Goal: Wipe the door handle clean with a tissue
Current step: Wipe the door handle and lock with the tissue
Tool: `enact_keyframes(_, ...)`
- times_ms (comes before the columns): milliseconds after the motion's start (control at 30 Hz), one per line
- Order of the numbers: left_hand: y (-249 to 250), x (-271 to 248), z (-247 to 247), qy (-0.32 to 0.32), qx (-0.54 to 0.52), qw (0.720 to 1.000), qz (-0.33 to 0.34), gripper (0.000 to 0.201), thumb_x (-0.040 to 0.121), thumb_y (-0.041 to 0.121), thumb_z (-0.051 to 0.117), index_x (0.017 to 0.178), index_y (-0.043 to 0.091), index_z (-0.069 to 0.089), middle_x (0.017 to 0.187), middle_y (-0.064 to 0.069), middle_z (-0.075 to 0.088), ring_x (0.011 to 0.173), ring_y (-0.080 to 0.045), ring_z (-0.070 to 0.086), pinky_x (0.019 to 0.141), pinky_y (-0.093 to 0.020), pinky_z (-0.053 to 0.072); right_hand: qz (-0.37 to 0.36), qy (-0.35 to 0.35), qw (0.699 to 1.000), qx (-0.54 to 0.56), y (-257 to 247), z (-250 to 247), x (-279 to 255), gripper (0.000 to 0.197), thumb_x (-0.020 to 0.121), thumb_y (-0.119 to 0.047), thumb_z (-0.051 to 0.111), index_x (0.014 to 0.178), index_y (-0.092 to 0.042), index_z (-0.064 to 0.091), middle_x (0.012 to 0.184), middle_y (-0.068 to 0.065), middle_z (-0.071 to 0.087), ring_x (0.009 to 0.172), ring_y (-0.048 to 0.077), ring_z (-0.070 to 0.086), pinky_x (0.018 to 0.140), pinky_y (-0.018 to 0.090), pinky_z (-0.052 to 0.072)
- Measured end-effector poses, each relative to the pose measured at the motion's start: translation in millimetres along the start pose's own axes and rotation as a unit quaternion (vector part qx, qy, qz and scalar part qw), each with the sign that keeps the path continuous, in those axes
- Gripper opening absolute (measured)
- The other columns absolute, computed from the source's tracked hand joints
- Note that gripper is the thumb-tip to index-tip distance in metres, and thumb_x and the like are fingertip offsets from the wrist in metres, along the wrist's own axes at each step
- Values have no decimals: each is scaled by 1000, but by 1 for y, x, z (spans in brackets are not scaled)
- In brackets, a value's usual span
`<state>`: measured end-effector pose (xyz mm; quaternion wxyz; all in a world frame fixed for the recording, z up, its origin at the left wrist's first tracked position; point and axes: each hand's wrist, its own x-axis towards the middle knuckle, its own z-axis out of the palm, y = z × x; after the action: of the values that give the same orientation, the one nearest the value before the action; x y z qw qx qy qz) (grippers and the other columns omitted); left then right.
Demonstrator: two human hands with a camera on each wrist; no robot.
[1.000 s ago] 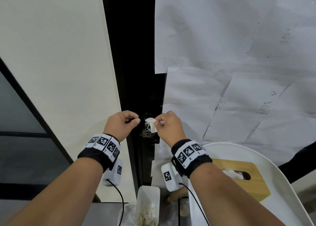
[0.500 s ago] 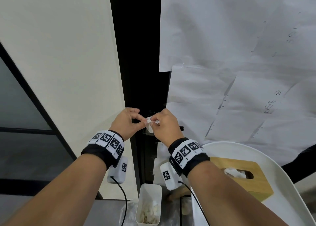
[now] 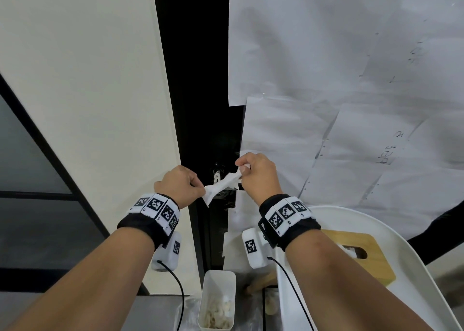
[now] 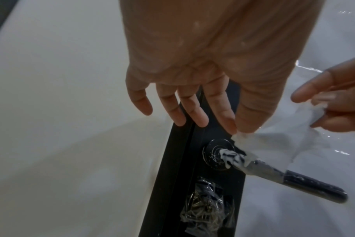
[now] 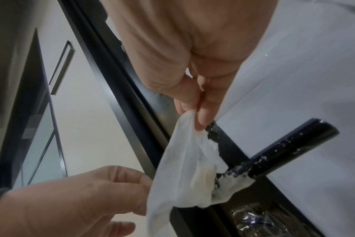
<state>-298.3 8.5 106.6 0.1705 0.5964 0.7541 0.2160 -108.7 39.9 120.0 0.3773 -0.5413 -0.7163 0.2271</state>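
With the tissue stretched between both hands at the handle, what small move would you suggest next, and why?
Probably draw the tissue back and forth around the door handle neck: left hand and right hand pinch its ends, and white residue clings there.

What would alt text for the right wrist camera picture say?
The right hand pinches the top of a white tissue draped over the neck of a black door handle smeared with white residue, while the left hand holds the tissue's lower end.
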Motion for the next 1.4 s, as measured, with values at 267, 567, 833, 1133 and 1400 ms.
enact_keyframes(267,9,1,-1,6,-19,1000,11,8,75,38,64,82,38,59,96,16,61,93,-14,59,92,-43,44,-60,-28,997,32,-10,1,-2,27,93,-2,43,98,-18,65,97,-3,51,87,10,54,76,17,45)
enact_keyframes(567,14,4,1,-15,-62,994,86,50,87,29,55,126,56,42,118,15,52,115,-15,52,100,-52,40,-95,-36,993,64,-11,1,0,24,92,-2,46,93,-21,60,97,-5,52,82,4,53,68,23,50)
enact_keyframes(833,21,7,7,-5,-42,994,96,8,85,45,60,77,44,59,116,17,49,113,-12,49,99,-50,39,-67,-24,996,56,-6,-5,1,20,91,-5,48,96,-21,58,98,-2,59,85,9,56,72,25,51)
enact_keyframes(1133,25,11,10,45,-74,994,60,17,84,41,62,68,36,58,114,15,54,111,-15,52,97,-48,41,-16,-40,996,72,10,7,-9,26,84,-8,59,97,-24,44,106,-1,45,75,14,56,71,22,46)
enact_keyframes(1400,23,12,9,39,-61,997,14,29,82,43,58,66,21,64,99,10,59,98,-19,56,93,-46,45,-22,-3,995,101,10,4,-10,37,81,7,49,98,-25,41,110,4,43,86,11,51,75,12,40)
